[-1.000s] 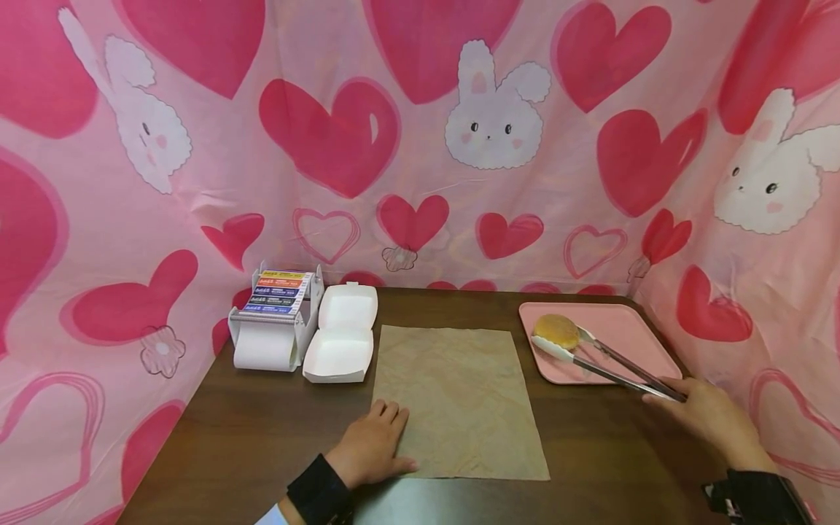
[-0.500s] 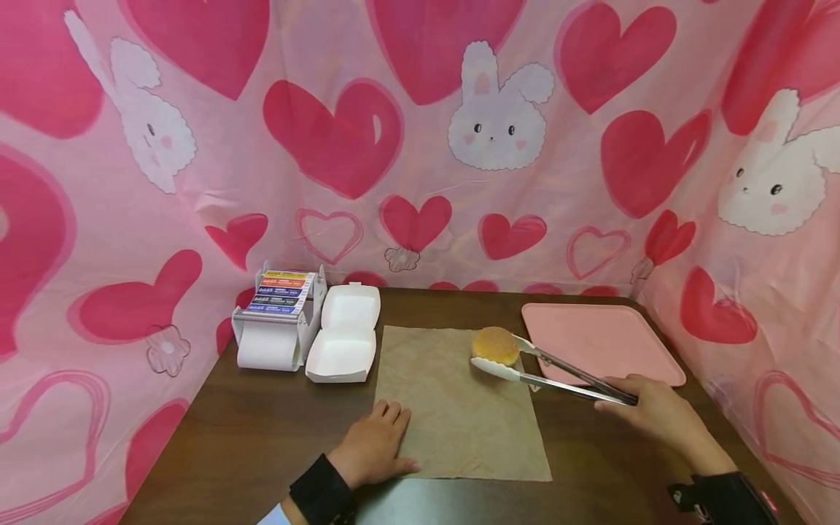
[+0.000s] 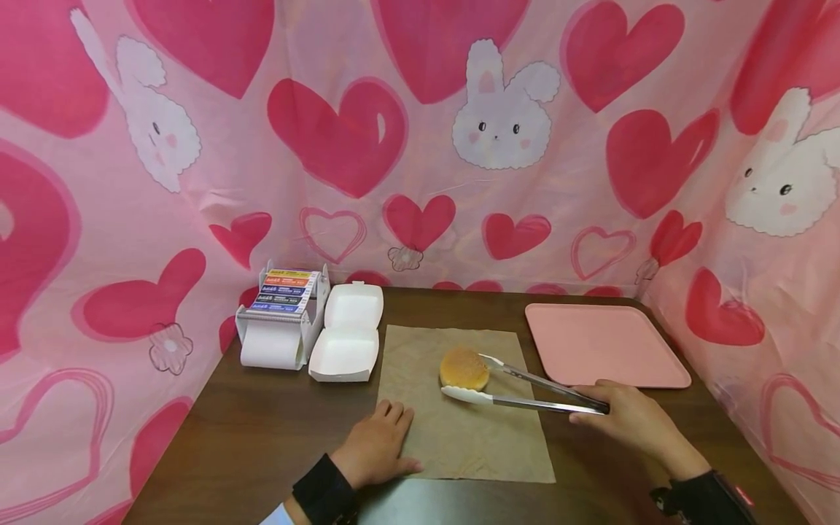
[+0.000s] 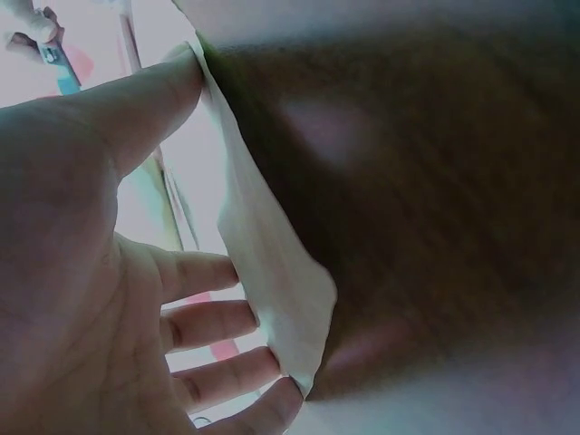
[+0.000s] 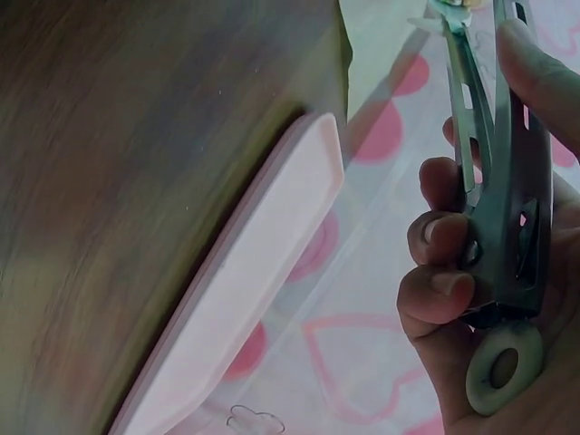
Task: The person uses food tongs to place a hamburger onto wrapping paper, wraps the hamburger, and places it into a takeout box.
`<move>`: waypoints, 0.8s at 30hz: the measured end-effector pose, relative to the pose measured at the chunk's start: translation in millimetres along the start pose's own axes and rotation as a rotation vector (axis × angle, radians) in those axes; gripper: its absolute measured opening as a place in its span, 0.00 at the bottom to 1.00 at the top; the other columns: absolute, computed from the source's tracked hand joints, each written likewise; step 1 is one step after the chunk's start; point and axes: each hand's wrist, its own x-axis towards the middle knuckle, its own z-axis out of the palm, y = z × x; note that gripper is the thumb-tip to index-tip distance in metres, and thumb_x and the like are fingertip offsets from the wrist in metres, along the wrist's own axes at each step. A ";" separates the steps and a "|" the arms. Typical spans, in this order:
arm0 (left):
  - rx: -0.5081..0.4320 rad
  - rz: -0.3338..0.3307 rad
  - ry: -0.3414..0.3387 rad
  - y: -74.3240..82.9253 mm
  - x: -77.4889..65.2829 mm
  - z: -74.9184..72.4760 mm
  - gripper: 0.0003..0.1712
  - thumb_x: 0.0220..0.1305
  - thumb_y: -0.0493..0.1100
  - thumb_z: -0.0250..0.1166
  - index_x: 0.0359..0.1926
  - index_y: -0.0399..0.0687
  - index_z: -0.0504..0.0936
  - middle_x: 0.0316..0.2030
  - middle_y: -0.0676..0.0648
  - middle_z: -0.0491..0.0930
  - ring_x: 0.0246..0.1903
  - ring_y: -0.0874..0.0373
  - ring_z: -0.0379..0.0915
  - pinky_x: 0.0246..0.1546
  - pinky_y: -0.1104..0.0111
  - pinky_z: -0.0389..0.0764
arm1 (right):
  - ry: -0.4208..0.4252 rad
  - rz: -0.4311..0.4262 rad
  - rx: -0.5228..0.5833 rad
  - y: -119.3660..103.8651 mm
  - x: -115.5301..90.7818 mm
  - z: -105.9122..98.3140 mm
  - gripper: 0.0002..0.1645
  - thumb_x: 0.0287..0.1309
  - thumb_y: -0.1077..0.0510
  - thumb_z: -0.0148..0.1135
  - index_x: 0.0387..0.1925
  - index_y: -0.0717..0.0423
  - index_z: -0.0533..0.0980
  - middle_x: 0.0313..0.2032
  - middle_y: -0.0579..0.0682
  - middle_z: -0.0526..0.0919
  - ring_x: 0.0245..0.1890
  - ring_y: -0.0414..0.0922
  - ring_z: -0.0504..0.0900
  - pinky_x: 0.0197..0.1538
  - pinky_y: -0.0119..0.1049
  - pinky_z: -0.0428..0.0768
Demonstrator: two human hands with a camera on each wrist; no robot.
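Note:
My left hand rests on the left front part of a sheet of brown paper, its fingers fairly straight and spread. In the left wrist view the fingertips and thumb lie at the edge of the paper. With my right hand I grip metal kitchen tongs near their hinged end. Their pale scalloped tips hold a round golden burger bun over the middle of the sheet. The right wrist view shows fingers curled round the handle of the tongs; the bun is mostly cut off there.
At the back right lies a pink tray, just behind my right hand. An open white takeaway box stands left of the paper, beside a label dispenser with colourful printed strips. A pink curtain with hearts and rabbits surrounds the dark wooden table.
The bun, held in the tongs, has come off the pink tray and moved left over the brown paper. My right hand has moved left with it; the left hand stays in place.

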 end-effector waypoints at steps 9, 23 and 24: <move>-0.002 0.003 0.024 -0.4 -0.2 0.5 0.49 0.58 0.73 0.66 0.67 0.43 0.73 0.57 0.43 0.73 0.57 0.47 0.68 0.48 0.56 0.81 | -0.041 -0.006 0.006 -3.5 3.9 8.1 0.35 0.48 0.34 0.75 0.53 0.49 0.85 0.35 0.39 0.81 0.31 0.35 0.73 0.34 0.39 0.75; 0.003 0.005 0.051 0.9 -1.3 0.6 0.48 0.57 0.73 0.66 0.66 0.43 0.73 0.56 0.43 0.73 0.56 0.47 0.68 0.48 0.56 0.81 | 0.032 0.018 0.083 -1.4 1.5 0.7 0.41 0.48 0.36 0.77 0.58 0.55 0.81 0.41 0.47 0.83 0.40 0.46 0.80 0.43 0.49 0.79; 0.000 0.004 0.044 0.9 -1.2 0.3 0.48 0.58 0.73 0.66 0.67 0.43 0.73 0.56 0.43 0.73 0.57 0.47 0.68 0.48 0.56 0.81 | 0.035 0.019 0.086 0.8 0.9 0.2 0.41 0.48 0.36 0.77 0.58 0.55 0.81 0.41 0.48 0.83 0.40 0.47 0.80 0.43 0.50 0.78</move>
